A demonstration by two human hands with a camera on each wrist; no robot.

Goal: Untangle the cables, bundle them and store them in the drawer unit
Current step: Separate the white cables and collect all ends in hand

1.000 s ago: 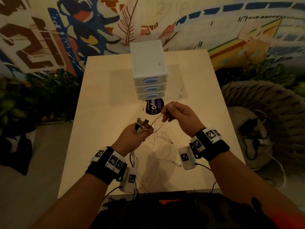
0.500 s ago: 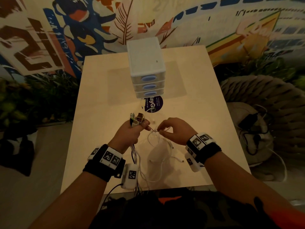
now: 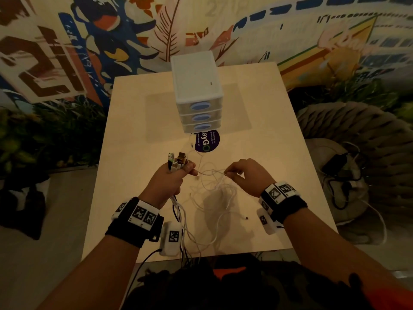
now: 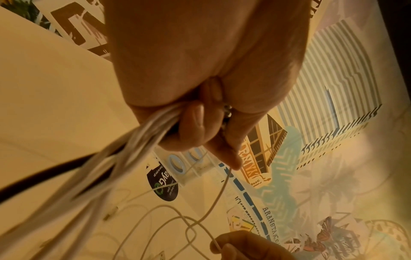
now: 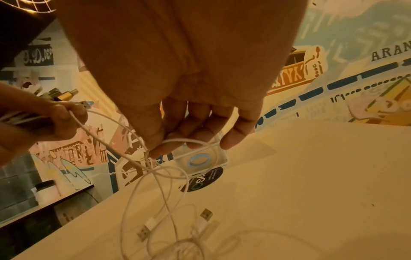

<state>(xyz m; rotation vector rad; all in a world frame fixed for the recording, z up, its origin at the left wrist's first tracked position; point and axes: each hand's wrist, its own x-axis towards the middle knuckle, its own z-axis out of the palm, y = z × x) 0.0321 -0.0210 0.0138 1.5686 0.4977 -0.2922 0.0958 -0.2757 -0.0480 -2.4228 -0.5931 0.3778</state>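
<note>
My left hand (image 3: 172,180) grips a bunch of white and black cables (image 4: 124,151), their USB plugs (image 3: 176,161) sticking up above the fist. One thin white cable (image 3: 210,172) runs from that fist across to my right hand (image 3: 242,175), which pinches it between thumb and fingertip (image 5: 155,149). Below both hands, loose white cable loops (image 3: 214,198) lie tangled on the table (image 3: 134,121). Several free plugs (image 5: 205,213) rest on the tabletop. The white drawer unit (image 3: 196,86) with three blue-handled drawers stands farther back, all drawers closed.
A round dark sticker (image 3: 206,142) lies on the table just before the drawer unit. A woven basket-like seat (image 3: 357,139) with dark cables and a charger (image 3: 335,166) sits to the right. Plants and a painted wall surround the table.
My right hand dropped from near the drawer unit to table height, then slid right along the white cable, away from the left hand. The left hand keeps its bundle.
</note>
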